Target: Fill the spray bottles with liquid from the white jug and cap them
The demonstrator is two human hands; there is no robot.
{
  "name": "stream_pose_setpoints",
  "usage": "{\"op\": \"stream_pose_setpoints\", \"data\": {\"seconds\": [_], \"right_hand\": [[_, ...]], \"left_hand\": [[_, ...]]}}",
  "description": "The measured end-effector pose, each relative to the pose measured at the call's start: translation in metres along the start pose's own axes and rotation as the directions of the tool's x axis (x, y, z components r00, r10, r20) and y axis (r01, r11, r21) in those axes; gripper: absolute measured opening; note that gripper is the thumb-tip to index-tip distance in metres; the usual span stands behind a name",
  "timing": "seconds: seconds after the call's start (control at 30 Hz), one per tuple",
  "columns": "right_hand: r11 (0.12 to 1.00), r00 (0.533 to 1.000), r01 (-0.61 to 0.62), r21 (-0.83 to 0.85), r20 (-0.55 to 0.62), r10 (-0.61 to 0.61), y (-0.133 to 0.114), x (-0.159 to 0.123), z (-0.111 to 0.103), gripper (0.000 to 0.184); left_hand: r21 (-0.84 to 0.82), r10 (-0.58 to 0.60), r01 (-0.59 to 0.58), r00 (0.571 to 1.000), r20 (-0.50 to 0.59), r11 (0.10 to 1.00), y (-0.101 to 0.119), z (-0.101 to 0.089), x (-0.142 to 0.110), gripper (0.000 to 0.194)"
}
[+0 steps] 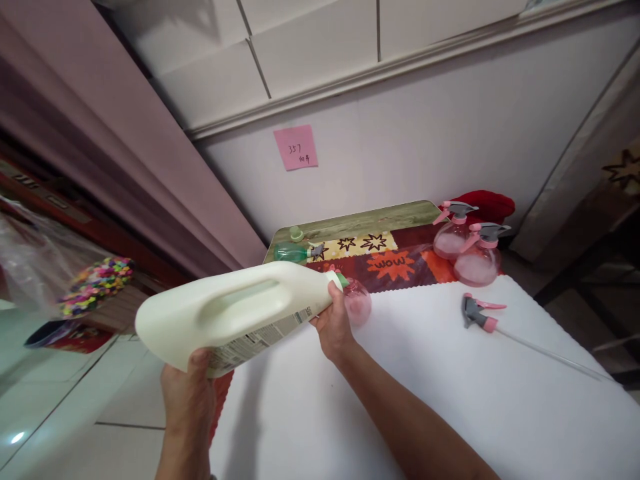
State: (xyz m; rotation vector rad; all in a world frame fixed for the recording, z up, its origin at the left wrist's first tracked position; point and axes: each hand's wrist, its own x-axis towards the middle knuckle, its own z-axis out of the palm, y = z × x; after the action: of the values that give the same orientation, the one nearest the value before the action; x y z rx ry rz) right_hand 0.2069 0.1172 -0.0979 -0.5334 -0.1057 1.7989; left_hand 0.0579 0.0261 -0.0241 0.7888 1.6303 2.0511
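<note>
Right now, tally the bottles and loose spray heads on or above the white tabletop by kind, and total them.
Pink bottles with spray heads fitted: 2
Pink bottle at the white jug's mouth: 1
Green spray bottle: 1
Large white jug: 1
Loose spray head: 1
Total: 6

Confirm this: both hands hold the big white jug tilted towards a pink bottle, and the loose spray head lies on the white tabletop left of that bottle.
Not left: the head view shows the loose spray head on the white tabletop to the right of the pink bottle at the mouth of the jug. The rest stands.
</note>
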Motion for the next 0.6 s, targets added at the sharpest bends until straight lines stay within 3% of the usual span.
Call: {"op": "stream_pose_setpoints", "data": {"seconds": [0.3,0.6], "right_hand": [[1.000,1.000,-0.002,-0.001,0.010,0.002,-0.001,0.000,-0.001,0.050],[1.000,1.000,-0.002,-0.002,0.016,0.002,-0.002,-0.001,0.000,0.050]], "left_hand": [[0.069,0.019,-0.020,1.000,0.015,0.997,-0.007,-0.011,0.011,0.064],[0.074,0.031,-0.032,0.999,0.024,0.997,-0.006,-0.009,0.009,0.056]]}}
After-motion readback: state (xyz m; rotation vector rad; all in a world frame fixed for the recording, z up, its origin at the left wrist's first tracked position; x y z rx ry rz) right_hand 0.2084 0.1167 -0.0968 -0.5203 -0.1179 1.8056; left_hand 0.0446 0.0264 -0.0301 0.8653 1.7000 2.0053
